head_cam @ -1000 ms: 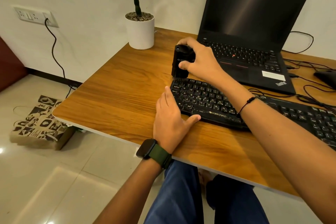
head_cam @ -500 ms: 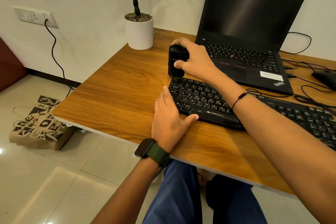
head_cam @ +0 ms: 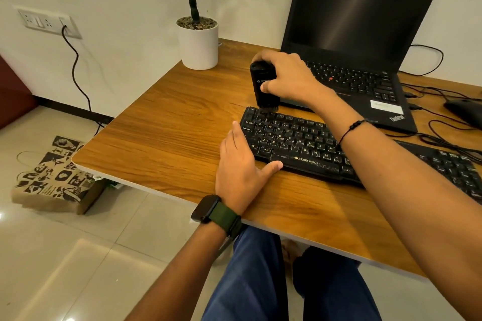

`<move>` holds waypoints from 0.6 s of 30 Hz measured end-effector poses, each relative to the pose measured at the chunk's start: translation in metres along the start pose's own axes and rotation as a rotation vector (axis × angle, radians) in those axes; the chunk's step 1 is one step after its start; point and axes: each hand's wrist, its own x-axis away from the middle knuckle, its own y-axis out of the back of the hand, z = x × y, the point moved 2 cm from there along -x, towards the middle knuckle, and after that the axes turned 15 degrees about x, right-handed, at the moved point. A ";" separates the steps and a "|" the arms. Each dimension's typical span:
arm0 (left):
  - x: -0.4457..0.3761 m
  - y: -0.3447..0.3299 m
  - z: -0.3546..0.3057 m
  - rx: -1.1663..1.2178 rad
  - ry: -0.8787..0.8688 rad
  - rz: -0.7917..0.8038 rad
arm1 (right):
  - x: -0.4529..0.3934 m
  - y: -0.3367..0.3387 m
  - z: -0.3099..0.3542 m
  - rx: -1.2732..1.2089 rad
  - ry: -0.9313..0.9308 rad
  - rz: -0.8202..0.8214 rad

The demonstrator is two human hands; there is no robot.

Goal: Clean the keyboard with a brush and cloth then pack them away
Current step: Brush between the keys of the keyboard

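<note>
While your right hand point(head_cam: 287, 78) grips the black brush point(head_cam: 263, 88) upright, bristles on the keyboard point(head_cam: 300, 143) top-left corner, your left hand point(head_cam: 241, 164) lies flat, fingers straight, bracing its left end. Brushing looks barely begun; cloth not visible, wiping and packing remain.

Left hand point(head_cam: 241, 164) flat, fingers straight; right hand point(head_cam: 288, 78) curled, gripping

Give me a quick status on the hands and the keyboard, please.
Right hand grips black brush, bristles on keyboard top-left corner. Left hand flat, bracing keyboard's left end. Nothing in the way.
</note>
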 end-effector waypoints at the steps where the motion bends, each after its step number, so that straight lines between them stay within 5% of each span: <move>1: 0.000 0.000 0.000 0.002 0.002 -0.002 | -0.001 -0.003 0.004 0.003 0.006 0.003; 11: -0.002 -0.001 0.001 -0.002 0.000 -0.009 | -0.001 -0.002 0.001 -0.364 -0.129 -0.083; 18: -0.001 -0.001 0.000 -0.004 0.007 -0.009 | 0.006 -0.006 -0.004 -0.269 -0.090 0.009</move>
